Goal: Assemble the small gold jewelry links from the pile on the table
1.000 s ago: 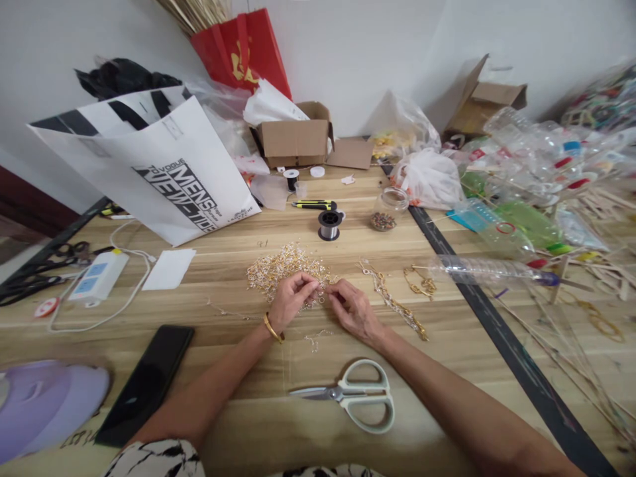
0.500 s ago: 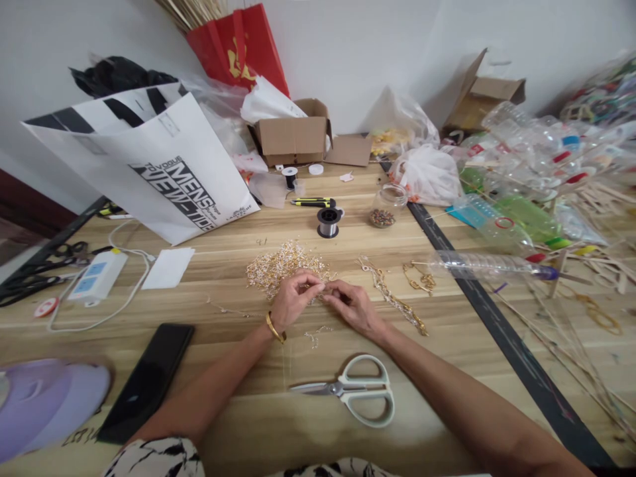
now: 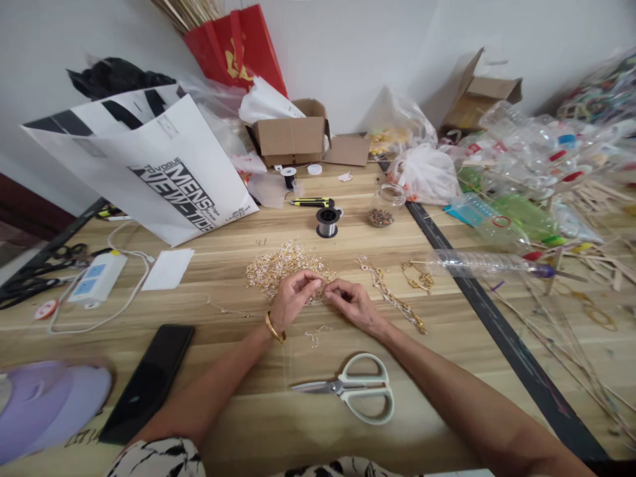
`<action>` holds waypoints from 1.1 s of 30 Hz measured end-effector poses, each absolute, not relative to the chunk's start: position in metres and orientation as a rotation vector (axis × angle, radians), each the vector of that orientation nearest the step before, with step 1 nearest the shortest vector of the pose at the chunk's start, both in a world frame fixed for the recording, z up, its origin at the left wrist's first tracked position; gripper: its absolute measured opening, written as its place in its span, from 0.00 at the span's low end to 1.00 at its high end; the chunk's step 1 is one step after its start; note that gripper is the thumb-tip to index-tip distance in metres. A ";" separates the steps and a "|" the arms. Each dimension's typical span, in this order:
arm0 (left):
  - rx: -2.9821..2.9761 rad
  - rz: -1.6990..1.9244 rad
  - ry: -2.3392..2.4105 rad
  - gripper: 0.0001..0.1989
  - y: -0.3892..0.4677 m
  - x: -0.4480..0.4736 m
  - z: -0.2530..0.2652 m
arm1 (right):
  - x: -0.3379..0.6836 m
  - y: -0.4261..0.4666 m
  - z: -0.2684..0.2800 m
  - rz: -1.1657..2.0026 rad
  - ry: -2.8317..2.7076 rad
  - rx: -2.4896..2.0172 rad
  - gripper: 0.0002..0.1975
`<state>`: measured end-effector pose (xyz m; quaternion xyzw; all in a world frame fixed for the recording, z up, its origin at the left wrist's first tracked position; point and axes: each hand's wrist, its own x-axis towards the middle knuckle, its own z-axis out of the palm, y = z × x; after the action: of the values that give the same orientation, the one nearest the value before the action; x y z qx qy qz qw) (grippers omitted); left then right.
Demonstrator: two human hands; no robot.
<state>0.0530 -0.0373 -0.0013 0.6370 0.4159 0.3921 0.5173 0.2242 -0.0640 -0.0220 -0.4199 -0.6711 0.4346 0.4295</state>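
At the near edge of a pile of gold and clear beads (image 3: 273, 265), my two hands almost meet. My left hand (image 3: 297, 295), with a gold bangle at the wrist, has thumb and fingers pinched together. My right hand (image 3: 350, 299) is pinched the same way just beside it. Whatever lies between the fingertips is too small to make out. A thin beaded strand (image 3: 233, 312) stretches left on the table, and a short silvery beaded piece (image 3: 317, 336) lies below my hands. Beaded gold chains (image 3: 385, 288) lie right of my right hand. White-handled scissors (image 3: 348, 387) rest nearer to me.
Behind the beads stand a wire spool (image 3: 328, 223), a yellow-black cutter (image 3: 312, 202) and a jar of beads (image 3: 384, 207). A phone (image 3: 149, 381) and a white power strip (image 3: 98, 277) lie left. Plastic bottles (image 3: 521, 215) crowd the right side. A white paper bag (image 3: 149, 165) stands back left.
My right hand has shifted very slightly, its fingers still pinched near my left hand. The view has moved a little; the things on the table stay where they were.
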 end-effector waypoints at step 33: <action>1.516 0.566 0.954 0.08 -0.036 0.051 0.004 | 0.225 -0.063 -0.023 1.010 -1.630 -1.104 0.11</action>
<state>0.0505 -0.0359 0.0037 0.6515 0.4098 0.2431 0.5904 0.2248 -0.0629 -0.0228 -0.4461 -0.6588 0.4079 0.4479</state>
